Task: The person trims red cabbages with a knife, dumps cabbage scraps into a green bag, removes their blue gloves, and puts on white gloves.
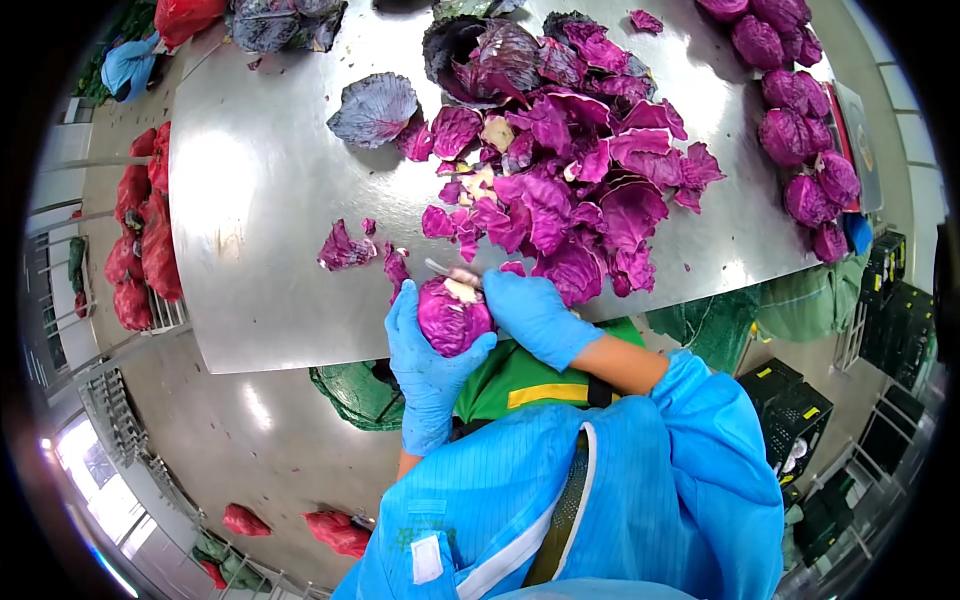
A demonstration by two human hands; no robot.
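My left hand (425, 365), in a blue glove, wraps around a trimmed red cabbage (455, 320) at the near edge of the metal table. The cabbage's pale cut stem end faces up. My right hand (535, 312), also gloved in blue, is closed on a small knife (437, 267) at the top of the cabbage. Only a short, bright part of the blade shows, and the handle is hidden in the fingers. Just beyond my hands lies a large heap of purple cabbage leaves (570, 200) with pale stem pieces among them. A few leaf scraps (345, 247) lie to the left.
Peeled red cabbages (790, 135) line the table's (270, 250) right edge. Darker cabbages (285, 22) sit at the far left. Red mesh sacks (160, 245) stand left of the table, and black crates (790, 410) on the right. Another person (130, 68) is at the upper left.
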